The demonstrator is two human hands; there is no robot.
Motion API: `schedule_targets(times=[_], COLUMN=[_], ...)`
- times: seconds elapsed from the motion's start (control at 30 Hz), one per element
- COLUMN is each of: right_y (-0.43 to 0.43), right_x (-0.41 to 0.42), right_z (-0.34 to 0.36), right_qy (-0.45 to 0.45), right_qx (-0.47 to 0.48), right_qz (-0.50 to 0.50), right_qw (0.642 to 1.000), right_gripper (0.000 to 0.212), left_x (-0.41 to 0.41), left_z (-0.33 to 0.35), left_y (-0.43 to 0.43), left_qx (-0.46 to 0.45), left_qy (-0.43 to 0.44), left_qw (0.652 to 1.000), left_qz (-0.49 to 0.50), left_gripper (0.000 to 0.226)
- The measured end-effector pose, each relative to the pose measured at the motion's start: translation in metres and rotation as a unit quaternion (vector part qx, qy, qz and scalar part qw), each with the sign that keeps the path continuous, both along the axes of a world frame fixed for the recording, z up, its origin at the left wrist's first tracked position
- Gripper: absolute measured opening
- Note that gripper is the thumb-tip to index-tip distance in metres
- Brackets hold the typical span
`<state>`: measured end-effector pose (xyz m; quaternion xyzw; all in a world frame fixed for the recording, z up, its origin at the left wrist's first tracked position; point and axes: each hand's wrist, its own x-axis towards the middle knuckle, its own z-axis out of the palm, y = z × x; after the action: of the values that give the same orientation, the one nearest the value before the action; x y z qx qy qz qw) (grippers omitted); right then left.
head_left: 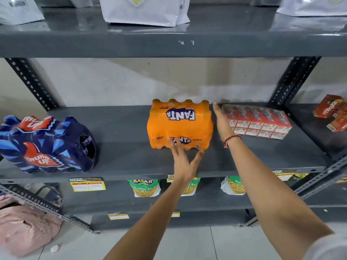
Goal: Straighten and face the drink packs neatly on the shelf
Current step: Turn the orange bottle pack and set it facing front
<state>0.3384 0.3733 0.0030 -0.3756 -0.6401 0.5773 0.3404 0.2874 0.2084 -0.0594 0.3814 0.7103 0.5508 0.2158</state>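
An orange Fanta pack [180, 124] lies in the middle of the grey shelf [122, 162], its front label facing me. My left hand [183, 158] is open, with fingertips touching the pack's front lower edge. My right hand [222, 121] is open and flat in the gap between the Fanta pack and a red-and-white juice carton pack [262, 121] to its right. A dark blue Thums Up pack [47, 145] sits at the shelf's left end, turned at an angle.
Loose red juice cartons [334, 113] lie on the neighbouring shelf at far right. White bags [146, 10] stand on the shelf above. Snack bags [143, 187] and yellow price tags [87, 184] sit below. A pink bundle [22, 228] lies on the floor at left.
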Motion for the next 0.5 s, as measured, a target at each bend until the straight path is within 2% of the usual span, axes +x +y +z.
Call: schedule_targets(times=[0.07,0.13,0.27,0.37,0.5], right_y=[0.000,-0.002,-0.013,-0.030,-0.058], right_x=[-0.005,-0.007,0.001,0.009,0.008], right_z=[-0.004,-0.010,-0.024,-0.032,-0.039], right_qy=[-0.037,-0.047,-0.026,-0.015,-0.062], right_qx=[-0.024,-0.021,0.019,0.062,0.125], right_qz=[0.051,0.060,0.002,-0.041,-0.058], right_qw=[0.998,0.997,0.999,0.997,0.989], right_gripper=[0.080,0.068,0.051,0.034,0.039], left_x=[0.003,0.002,-0.015,-0.045,-0.087], left_z=[-0.001,-0.002,-0.001,0.001,0.006], left_y=[0.008,0.013,0.016,0.013,0.004], left_qx=[-0.007,-0.015,-0.038,-0.066,-0.064], left_qy=[-0.037,-0.048,-0.030,-0.003,0.000], left_qw=[0.999,0.998,0.998,0.994,0.985], left_qz=[-0.025,-0.037,-0.046,-0.089,-0.162], left_gripper=[0.104,0.111,0.132,0.148,0.148])
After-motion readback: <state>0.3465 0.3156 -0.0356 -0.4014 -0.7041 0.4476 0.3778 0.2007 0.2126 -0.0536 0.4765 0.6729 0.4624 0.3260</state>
